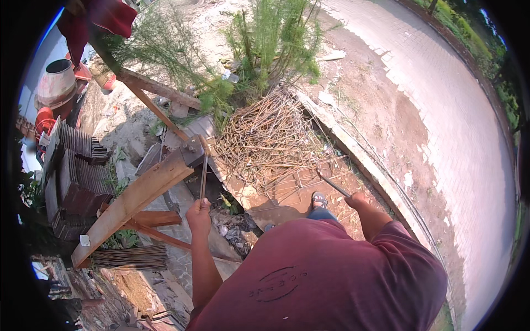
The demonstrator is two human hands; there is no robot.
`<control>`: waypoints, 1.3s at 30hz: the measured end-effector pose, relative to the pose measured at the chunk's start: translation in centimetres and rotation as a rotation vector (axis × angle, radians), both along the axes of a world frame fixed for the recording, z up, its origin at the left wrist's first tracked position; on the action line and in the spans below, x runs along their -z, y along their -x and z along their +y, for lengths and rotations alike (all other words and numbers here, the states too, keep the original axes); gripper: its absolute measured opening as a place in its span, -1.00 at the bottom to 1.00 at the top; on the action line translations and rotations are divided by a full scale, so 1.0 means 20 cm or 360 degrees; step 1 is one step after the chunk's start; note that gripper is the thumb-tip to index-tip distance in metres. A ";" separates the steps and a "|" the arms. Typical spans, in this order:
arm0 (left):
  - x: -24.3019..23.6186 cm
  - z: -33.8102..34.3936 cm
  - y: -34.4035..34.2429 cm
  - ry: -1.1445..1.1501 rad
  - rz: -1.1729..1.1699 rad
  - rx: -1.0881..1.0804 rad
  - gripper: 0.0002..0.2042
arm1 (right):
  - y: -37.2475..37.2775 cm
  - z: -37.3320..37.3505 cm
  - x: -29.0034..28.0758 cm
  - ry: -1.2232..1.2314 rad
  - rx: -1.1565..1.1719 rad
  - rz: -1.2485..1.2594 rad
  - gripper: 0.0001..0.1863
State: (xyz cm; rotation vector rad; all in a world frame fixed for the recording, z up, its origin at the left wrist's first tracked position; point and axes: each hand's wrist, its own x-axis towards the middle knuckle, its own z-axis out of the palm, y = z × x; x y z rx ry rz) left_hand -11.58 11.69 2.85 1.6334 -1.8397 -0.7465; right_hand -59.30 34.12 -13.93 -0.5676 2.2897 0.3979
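My left hand (199, 216) is closed on a few thin metal rods (203, 176) that reach up toward a dark block on the boards. My right hand (356, 201) grips a long dark metal bar (334, 184), angled down to some bent wire rectangles (292, 185) on the dirt. Beyond them lies a tangled heap of rusty bent rebar (262, 138). My sandalled foot (318, 199) shows below the heap.
Wooden planks (135, 204) lean at left beside stacked tiles (80, 179) and bundled rods (127, 257). A cement mixer (55, 85) stands behind. A shrub (259, 49) grows beyond the heap. A concrete curb (364, 163) borders the paved path (458, 160). Another person's hand (91, 302) appears lower left.
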 end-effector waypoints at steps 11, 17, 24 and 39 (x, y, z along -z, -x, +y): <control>0.77 0.02 0.59 -0.0993 -0.0649 0.0893 -0.71 | 0.51 1.22 0.40 -0.0219 0.0223 -0.0471 -0.56; 0.86 -0.79 1.25 -0.0672 -0.0585 0.0910 -0.73 | 0.65 0.68 0.11 -0.0044 0.0367 -0.0410 -0.47; 0.23 -1.21 2.06 -0.0062 -0.0442 0.0618 -0.30 | 0.85 0.37 0.07 0.0507 0.0276 -0.0309 -0.44; 0.93 1.20 -0.44 -0.2003 -0.0911 -0.0528 -0.35 | 0.89 0.31 0.42 -0.0403 -0.0007 -0.0411 -0.59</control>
